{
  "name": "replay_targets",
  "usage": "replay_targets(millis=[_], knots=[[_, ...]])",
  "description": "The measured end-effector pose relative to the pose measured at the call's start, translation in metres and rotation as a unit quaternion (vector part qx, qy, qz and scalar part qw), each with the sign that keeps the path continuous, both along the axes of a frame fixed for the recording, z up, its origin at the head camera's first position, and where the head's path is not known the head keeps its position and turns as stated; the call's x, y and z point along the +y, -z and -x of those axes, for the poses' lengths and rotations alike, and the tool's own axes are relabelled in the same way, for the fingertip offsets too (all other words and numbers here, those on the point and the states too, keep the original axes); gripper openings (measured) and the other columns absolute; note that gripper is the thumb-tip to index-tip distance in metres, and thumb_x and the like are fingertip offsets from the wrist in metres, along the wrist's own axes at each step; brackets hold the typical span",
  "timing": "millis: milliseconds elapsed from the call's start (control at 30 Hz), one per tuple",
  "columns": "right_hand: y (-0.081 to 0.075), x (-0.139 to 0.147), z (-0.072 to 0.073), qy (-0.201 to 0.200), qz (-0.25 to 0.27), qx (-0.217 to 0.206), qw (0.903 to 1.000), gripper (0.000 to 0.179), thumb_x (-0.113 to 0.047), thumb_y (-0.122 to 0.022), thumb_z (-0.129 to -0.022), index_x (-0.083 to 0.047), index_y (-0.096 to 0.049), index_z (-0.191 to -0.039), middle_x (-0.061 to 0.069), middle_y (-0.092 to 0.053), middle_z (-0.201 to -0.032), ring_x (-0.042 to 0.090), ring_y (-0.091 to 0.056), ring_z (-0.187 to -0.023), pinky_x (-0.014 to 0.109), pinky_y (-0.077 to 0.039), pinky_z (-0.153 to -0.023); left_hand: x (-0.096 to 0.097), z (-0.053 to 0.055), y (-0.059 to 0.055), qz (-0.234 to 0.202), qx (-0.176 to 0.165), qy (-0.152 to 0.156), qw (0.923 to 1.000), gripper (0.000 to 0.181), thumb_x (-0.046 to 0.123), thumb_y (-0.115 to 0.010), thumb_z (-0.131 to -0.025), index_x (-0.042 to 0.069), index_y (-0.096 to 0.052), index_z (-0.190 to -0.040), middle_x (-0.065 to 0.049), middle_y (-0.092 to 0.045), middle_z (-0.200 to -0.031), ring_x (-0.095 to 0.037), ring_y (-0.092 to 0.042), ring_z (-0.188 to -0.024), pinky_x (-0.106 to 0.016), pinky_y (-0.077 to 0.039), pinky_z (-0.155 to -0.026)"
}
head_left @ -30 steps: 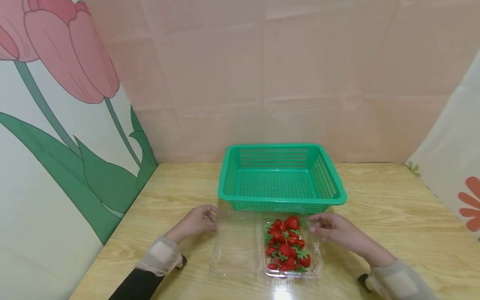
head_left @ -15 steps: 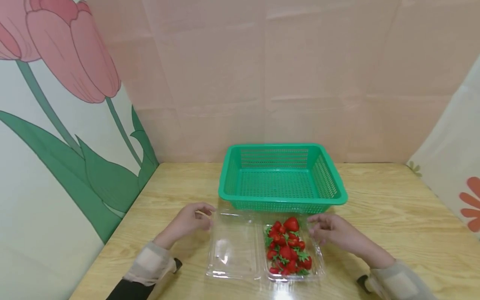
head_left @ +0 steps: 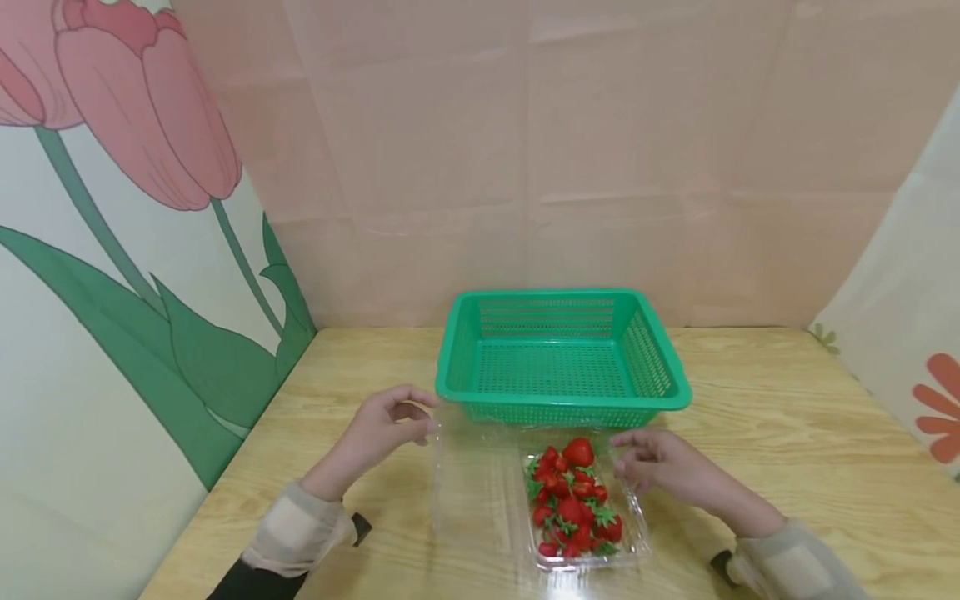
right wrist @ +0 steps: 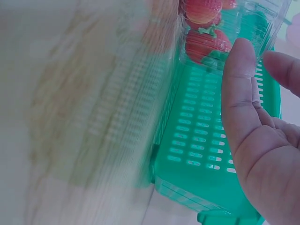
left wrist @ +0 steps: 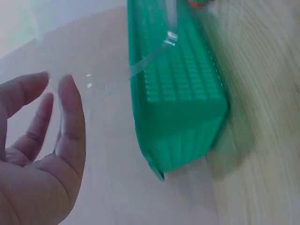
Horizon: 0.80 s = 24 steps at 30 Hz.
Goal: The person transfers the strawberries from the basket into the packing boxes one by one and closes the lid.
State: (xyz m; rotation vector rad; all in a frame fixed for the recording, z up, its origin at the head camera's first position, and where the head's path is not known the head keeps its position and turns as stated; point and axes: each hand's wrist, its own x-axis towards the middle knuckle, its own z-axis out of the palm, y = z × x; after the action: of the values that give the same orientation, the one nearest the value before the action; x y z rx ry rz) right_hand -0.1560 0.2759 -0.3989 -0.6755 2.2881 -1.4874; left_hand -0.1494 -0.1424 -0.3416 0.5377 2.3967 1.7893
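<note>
A clear plastic clamshell box lies unfolded in front of the green basket, its right half filled with several red strawberries. My left hand pinches the outer edge of the see-through lid, which looks blurred and raised off the table on the left. In the left wrist view, thumb and fingertips of the left hand meet near that clear edge. On the other side, my right hand holds the far right rim of the berry half. The right wrist view shows the right hand's thumb and finger at the plastic corner.
Right behind the box stands a green slotted basket with nothing in it. The wooden table ends at a pink-covered wall. Printed flower panels flank it on both sides.
The left hand first shifted left as the lid lay flatter, then rose and came slightly right with the lid lifting. The right hand barely moved; the berry half turned and shifted slightly nearer.
</note>
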Motion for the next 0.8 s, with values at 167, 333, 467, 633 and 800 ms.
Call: replay_targets(millis=[167,333,467,633,800], knots=[[-0.001,-0.002,-0.001,-0.003,0.005,-0.007,1.0000,0.047,-0.006,-0.058,-0.096,0.022,-0.041,-0.128,0.022,-0.065,-0.091,0.023,-0.065,-0.074,0.040,-0.056,-0.066,0.020,0.004,-0.004,-0.013,0.083,0.024,0.9962,0.020,0.009,-0.070,-0.089,0.001,-0.067,-0.108,-0.014,-0.065,-0.106,-0.026,-0.062,-0.094,-0.041,-0.055,-0.073],[-0.001,-0.002,-0.001,-0.003,0.006,-0.008,0.9999,0.047,-0.007,-0.058,-0.096,0.023,-0.041,-0.128,0.023,-0.065,-0.092,0.023,-0.065,-0.075,0.040,-0.056,-0.067,0.043,0.014,-0.007,-0.024,0.166,0.069,0.9835,0.013,0.006,-0.070,-0.090,0.004,-0.069,-0.103,-0.008,-0.063,-0.112,-0.021,-0.058,-0.103,-0.039,-0.054,-0.080],[-0.001,-0.002,0.000,-0.005,0.006,-0.012,0.9999,0.047,-0.006,-0.058,-0.096,0.023,-0.040,-0.128,0.023,-0.065,-0.094,0.023,-0.066,-0.077,0.040,-0.056,-0.068,0.061,0.023,-0.008,-0.015,0.211,0.097,0.9725,0.014,0.005,-0.069,-0.090,0.007,-0.070,-0.104,-0.008,-0.062,-0.115,-0.019,-0.055,-0.110,-0.044,-0.050,-0.088],[-0.001,-0.001,0.001,-0.005,0.005,-0.012,0.9999,0.047,-0.007,-0.058,-0.096,0.022,-0.041,-0.129,0.022,-0.065,-0.095,0.023,-0.066,-0.078,0.039,-0.056,-0.069,0.087,0.033,-0.008,0.006,0.231,0.127,0.9647,0.016,0.009,-0.070,-0.091,0.006,-0.069,-0.106,-0.004,-0.062,-0.117,-0.014,-0.054,-0.110,-0.040,-0.048,-0.091],[-0.001,-0.001,0.001,-0.005,0.003,-0.013,0.9999,0.046,-0.007,-0.058,-0.097,0.021,-0.042,-0.129,0.022,-0.066,-0.096,0.023,-0.066,-0.079,0.039,-0.056,-0.068,0.113,0.039,-0.007,0.047,0.235,0.180,0.9540,0.020,0.016,-0.070,-0.092,0.010,-0.068,-0.111,-0.003,-0.060,-0.122,-0.011,-0.053,-0.114,-0.033,-0.047,-0.092]])
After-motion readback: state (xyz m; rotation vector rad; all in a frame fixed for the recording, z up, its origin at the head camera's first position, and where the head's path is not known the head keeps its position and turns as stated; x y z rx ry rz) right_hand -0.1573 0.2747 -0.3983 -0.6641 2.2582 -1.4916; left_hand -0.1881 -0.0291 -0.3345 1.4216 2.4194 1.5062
